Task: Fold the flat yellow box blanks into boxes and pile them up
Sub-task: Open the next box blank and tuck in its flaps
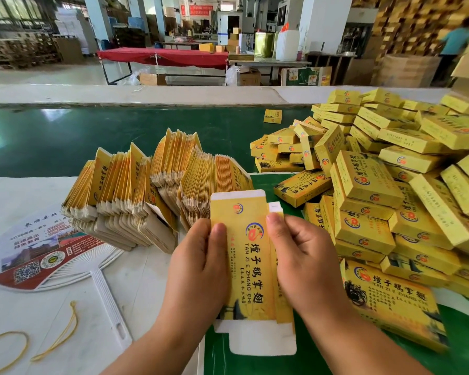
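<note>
White tabletop (146, 280) is seen at the far left, where a printed hand fan (42, 253) and loose rubber bands (57, 339) lie. Just right of these, the stock of flat blanks (157, 185) is stood on edge in fanned rows. At centre, one blank (251, 266) is held above the table's near edge: its left border is pinched by the left hand (201, 269), its right border by the right hand (306, 262), thumbs on top. The opening step appears to be in hand; next, the sides likely need pressing inward to square the tube, then the white end flaps tucking. Free green surface (255, 364) remains below the hands. To the right, the heap of finished boxes (390, 198) crowds close.
</note>
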`<state>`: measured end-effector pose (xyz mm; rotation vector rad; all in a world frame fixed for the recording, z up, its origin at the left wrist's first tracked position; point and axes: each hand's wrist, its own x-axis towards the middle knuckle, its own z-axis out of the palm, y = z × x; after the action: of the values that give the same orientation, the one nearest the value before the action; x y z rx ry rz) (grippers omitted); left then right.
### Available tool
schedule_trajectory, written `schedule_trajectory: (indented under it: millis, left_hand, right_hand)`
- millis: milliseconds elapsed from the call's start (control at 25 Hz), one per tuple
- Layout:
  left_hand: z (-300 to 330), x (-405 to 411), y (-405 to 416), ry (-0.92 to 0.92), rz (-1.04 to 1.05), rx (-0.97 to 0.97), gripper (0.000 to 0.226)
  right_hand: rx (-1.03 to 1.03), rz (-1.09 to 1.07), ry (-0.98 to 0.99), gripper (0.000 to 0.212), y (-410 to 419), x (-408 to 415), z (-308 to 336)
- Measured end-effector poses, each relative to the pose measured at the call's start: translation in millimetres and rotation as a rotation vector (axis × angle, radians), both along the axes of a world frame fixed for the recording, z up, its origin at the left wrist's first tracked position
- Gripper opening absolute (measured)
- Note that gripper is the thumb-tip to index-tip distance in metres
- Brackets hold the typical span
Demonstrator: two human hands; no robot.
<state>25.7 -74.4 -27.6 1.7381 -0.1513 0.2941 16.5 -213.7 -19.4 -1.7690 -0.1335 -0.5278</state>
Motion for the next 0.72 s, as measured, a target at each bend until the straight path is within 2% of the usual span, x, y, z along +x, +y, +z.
schedule_trajectory:
  millis: [40, 120, 200, 240, 360, 440, 560, 640, 720]
  left_hand:
    - [0, 0, 0, -0.001, -0.012, 0.028, 0.042]
    - [-2, -1, 1, 0.019, -0.071, 0.110, 0.056]
    - [-2, -3, 2, 0.056, -0.155, 0.213, 0.069]
    - [1, -4, 2, 0.080, -0.227, 0.208, 0.068]
    - [11, -5, 6, 0.146, -0.438, -0.063, 0.048]
    - [18, -4, 11, 0.232, -0.492, -0.258, 0.038]
    - [21, -2, 24, 0.502, -0.619, -0.569, 0.048]
    - [21, 1, 28, 0.582, -0.727, -0.701, 0.057]
    - [20, 1, 27, 0.588, -0.809, -0.734, 0.058]
  right_hand:
    - [-0.024, -0.040, -0.027, 0.054, -2, 1, 0]
    - [-0.065, -0.085, -0.047, 0.048, -4, 2, 1]
    - [-0.049, -0.022, 0.005, 0.044, -2, 1, 1]
    - [-0.019, 0.050, 0.039, 0.043, -1, 0, 1]
    - [-0.014, 0.268, 0.021, 0.034, 4, -6, 1]
    - [-0.040, 0.270, -0.037, 0.028, 6, -10, 3]
    - [-0.093, 0.095, -0.096, 0.040, -1, -10, 3]
    - [-0.063, 0.020, -0.061, 0.036, -6, -7, 5]
    - [0.007, 0.069, -0.024, 0.030, -7, -6, 5]
